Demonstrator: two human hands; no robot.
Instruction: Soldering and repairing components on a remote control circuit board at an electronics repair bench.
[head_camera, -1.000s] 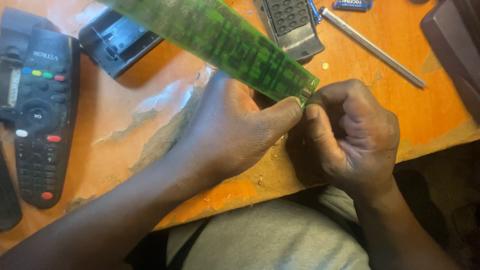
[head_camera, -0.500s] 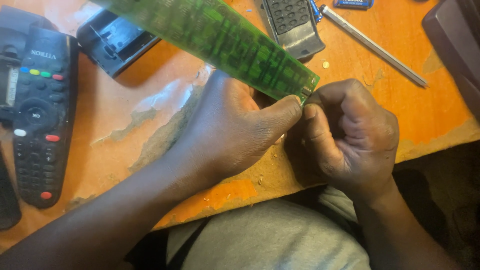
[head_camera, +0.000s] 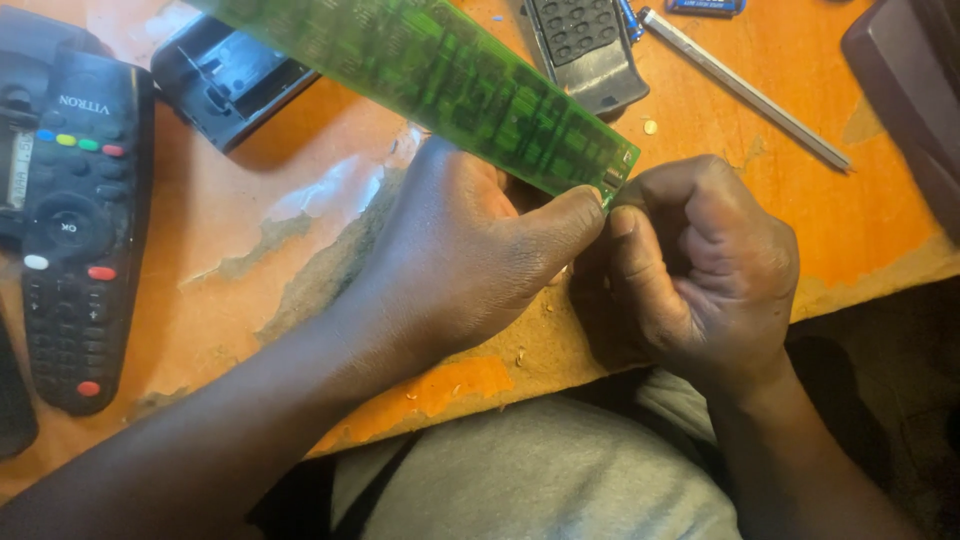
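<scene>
Over worktop edge | left hand pinches green circuit board | right hand fisted at its corner, contents hidden | remote apart, casing open; reassembly pending

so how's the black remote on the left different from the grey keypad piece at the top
The black remote looks whole, with a black casing and coloured buttons; the grey keypad piece is a bare rubbery pad of plain dark grey keys lying on a grey shell. The remote shows nearly full length, while the keypad piece is cut off by the top edge. Both lie face up on the orange table, untouched by either hand.
</scene>
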